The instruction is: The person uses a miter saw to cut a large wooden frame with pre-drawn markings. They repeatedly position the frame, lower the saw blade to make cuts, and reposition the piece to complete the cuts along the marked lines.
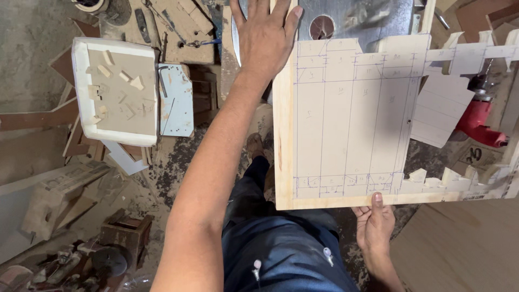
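Plywood panel (346, 124), pale and ruled with blue pen lines into long columns and small boxes, lies flat in front of the person, its right side cut into a row of notched tabs. At its near edge the right hand (374, 224) grips it, thumb pressed on top and the other fingers curled underneath. Blue trousers (281, 254) show directly below. Farther out, the left hand (265, 38) rests spread and flat, palm down, at the panel's far left corner, clasping nothing, fingers partly over the grey metal plate (367, 21) with a round hole (321, 26) beyond the panel. To the left, well apart, a white tray (81, 97) holding small wood offcuts sits among scrap boards on the dusty floor. A red power tool (478, 121) lies beyond the panel's right side.
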